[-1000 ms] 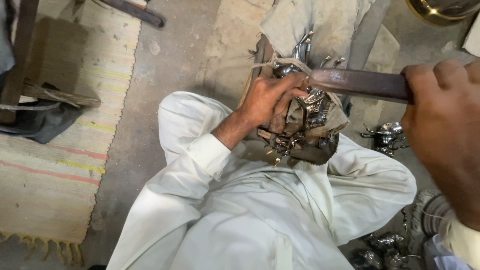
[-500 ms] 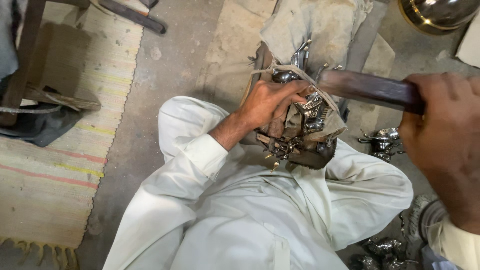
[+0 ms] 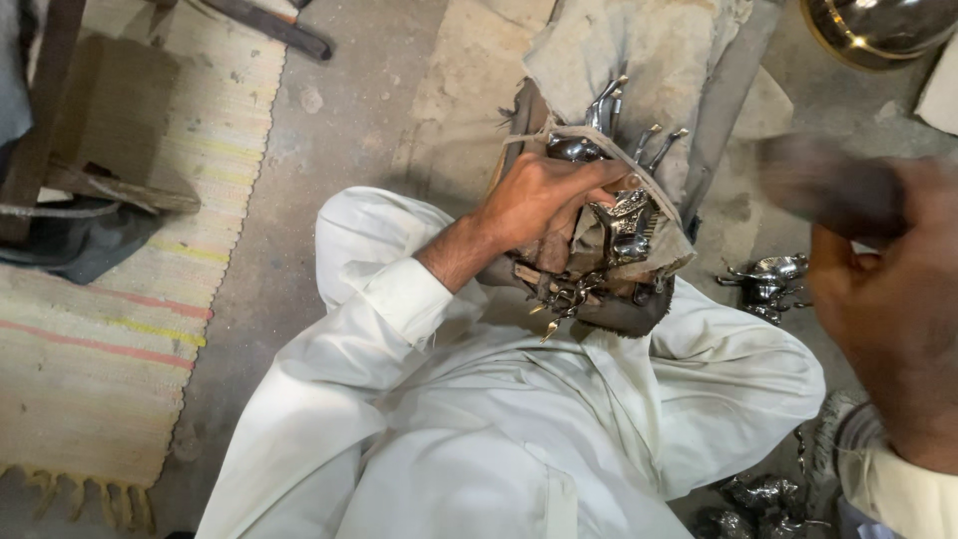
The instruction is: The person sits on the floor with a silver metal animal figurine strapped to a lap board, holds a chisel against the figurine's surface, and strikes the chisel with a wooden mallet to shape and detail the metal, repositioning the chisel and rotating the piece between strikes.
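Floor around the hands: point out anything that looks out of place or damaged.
Nothing looks broken. Small silvery animal figures lie tipped over on the bare concrete floor, more by the knee. The left hand presses another figure into a frayed cloth.

A striped woven rug [image 3: 100, 349] with a fringed edge lies at nine o'clock on the grey concrete floor [image 3: 339, 130]. A dark wooden frame [image 3: 60, 110] rests on the rug at ten o'clock, over a dark cloth [image 3: 70, 250]. A dark bar [image 3: 269, 25] lies on the floor at eleven o'clock. A shiny brass bowl [image 3: 878, 30] sits at one o'clock. A small silver animal figure [image 3: 768, 284] stands on the floor at three o'clock; more silver figures [image 3: 758, 499] lie at five o'clock, too dim to tell apart.
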